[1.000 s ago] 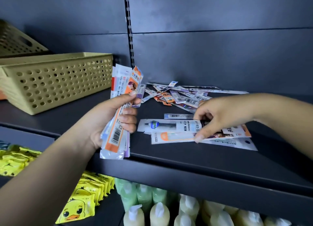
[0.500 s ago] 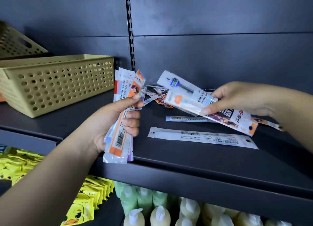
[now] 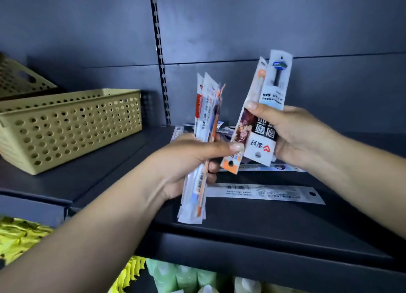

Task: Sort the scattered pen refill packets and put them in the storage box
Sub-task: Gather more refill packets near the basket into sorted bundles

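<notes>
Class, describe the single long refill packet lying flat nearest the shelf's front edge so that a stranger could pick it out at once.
Start at the dark shelf that holds the yellow perforated basket. Right of the basket, below both hands, one long white packet lies flat, lengthwise, alone. Unlike the pile behind, it is nearest the front edge, with a punched hole at its right end.

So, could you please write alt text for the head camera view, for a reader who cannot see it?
Over a dark shelf, a left hand grips an upright bundle of refill packets while the right hand holds a few more packets beside it. One long packet lies on the shelf, and a perforated yellow basket stands at left.
</notes>
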Action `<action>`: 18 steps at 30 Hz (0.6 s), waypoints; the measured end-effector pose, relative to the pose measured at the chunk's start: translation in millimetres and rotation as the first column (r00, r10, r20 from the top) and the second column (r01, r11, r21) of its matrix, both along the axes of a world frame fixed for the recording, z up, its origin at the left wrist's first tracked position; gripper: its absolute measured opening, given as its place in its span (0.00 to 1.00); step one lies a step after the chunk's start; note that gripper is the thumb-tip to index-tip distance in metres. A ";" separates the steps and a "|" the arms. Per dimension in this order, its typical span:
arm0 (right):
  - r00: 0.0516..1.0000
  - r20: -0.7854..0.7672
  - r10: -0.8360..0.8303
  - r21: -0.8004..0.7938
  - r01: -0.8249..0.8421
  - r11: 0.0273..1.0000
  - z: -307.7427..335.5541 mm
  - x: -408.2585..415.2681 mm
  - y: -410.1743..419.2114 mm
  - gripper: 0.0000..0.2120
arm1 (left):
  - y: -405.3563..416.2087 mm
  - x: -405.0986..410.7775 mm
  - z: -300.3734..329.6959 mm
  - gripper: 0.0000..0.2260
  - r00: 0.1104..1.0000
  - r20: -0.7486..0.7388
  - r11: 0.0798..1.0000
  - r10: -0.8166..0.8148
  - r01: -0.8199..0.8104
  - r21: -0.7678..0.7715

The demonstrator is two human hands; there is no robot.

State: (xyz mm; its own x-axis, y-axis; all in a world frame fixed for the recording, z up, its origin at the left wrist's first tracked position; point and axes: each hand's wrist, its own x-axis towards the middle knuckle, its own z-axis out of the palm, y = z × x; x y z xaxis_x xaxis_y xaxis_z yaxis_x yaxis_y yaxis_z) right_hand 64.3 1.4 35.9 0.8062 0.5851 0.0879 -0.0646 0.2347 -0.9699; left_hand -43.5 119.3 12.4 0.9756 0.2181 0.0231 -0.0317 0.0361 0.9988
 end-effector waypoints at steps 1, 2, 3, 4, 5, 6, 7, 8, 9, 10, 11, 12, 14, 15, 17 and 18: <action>1.000 0.002 -0.016 0.025 0.016 1.000 -0.8 0.3 0.0 0.03 | -1.1 1.2 -0.6 0.08 1.000 0.003 0.999 0.004 -0.004 0.035; 1.000 -0.001 -0.019 0.047 0.019 0.999 -1.3 0.8 0.1 0.03 | -0.2 2.5 -0.7 0.09 1.000 0.015 0.997 0.025 -0.026 0.069; 1.000 -0.007 -0.016 0.060 0.017 0.998 -1.9 1.6 -0.1 0.03 | 2.7 4.4 -0.8 0.10 0.998 0.029 0.993 0.059 -0.062 0.103; 1.000 -0.004 -0.016 0.064 0.017 0.998 -2.3 2.9 -0.4 0.03 | 7.1 5.5 0.7 0.11 0.994 0.043 0.985 0.100 -0.105 0.134; 0.999 0.010 -0.030 0.065 0.029 0.997 -2.3 5.5 -0.5 0.04 | 12.9 5.6 3.6 0.10 0.988 0.059 0.973 0.144 -0.152 0.173; 0.997 0.042 -0.066 0.069 0.063 0.996 -1.1 9.7 -1.5 0.04 | 18.0 4.9 7.9 0.10 0.982 0.069 0.958 0.175 -0.186 0.218; 0.986 0.113 -0.123 0.075 0.115 0.990 0.2 14.8 -3.4 0.05 | 25.9 4.0 12.2 0.12 0.980 0.068 0.945 0.187 -0.198 0.260; 0.956 0.226 -0.185 0.074 0.173 0.982 2.1 20.7 -6.5 0.05 | 33.6 1.9 17.0 0.15 0.982 0.054 0.939 0.179 -0.187 0.289; 0.905 0.366 -0.218 0.052 0.214 0.975 4.6 26.3 -10.8 0.06 | 44.1 0.0 21.2 0.15 0.986 0.031 0.936 0.163 -0.165 0.310; 0.848 0.495 -0.191 -0.003 0.221 0.975 7.1 29.7 -14.4 0.08 | 55.4 -1.6 24.4 0.15 0.988 0.001 0.924 0.156 -0.147 0.353; 0.804 0.584 -0.111 -0.082 0.195 0.977 9.4 30.8 -17.9 0.11 | 65.7 -2.7 27.1 0.16 0.986 -0.028 0.894 0.167 -0.140 0.425; 0.785 0.620 -0.016 -0.158 0.144 0.977 11.1 29.5 -20.7 0.13 | 74.0 -4.0 29.9 0.21 0.981 -0.055 0.856 0.187 -0.136 0.499; 0.784 0.605 0.137 -0.261 0.032 0.965 11.5 26.3 -23.5 0.15 | 83.7 -6.4 33.5 0.34 0.976 -0.091 0.826 0.200 -0.117 0.552; 0.789 0.580 0.200 -0.298 -0.024 0.954 10.8 24.2 -23.6 0.16 | 87.0 -6.7 34.2 0.38 0.979 -0.097 0.834 0.179 -0.098 0.544; 0.801 0.508 0.317 -0.353 -0.142 0.925 8.0 20.0 -22.0 0.15 | 87.7 -8.0 38.4 0.43 0.992 -0.091 0.875 0.092 -0.037 0.483; 0.803 0.472 0.364 -0.370 -0.194 0.909 6.7 17.9 -20.7 0.14 | 85.7 -8.9 41.2 0.42 0.996 -0.079 0.904 0.040 -0.002 0.428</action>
State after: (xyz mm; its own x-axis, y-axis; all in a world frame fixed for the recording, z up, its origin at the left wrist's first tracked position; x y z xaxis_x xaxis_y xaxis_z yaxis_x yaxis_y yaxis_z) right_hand 82.1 -19.3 42.6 0.4841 0.8429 0.2347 0.4490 -0.0091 -0.8935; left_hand -52.4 205.0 53.7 0.9734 0.2259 0.0374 0.0563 -0.3943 0.9172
